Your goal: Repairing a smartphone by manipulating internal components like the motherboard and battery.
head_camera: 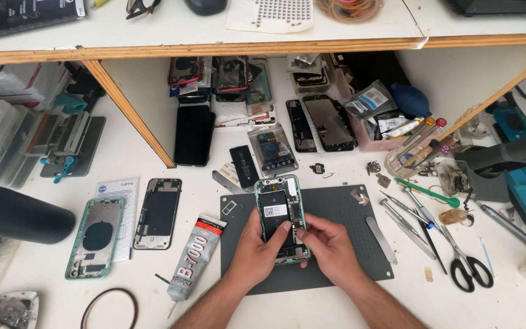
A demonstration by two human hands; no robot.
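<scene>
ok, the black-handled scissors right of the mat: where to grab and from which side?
Take the scissors by the black finger loops, coming from the near edge of the table. They lie flat with the loops toward the person and the blades pointing away toward the tweezers, so the loop end is nearest and clear. The right hand is closer, though it is busy on the green phone frame.

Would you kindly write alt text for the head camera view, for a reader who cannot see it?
Two bare hands, left hand and right hand, hold an opened green phone over a dark grey work mat. Around it on the white bench lie a glue tube, scissors, tweezers and other phone frames.
</scene>
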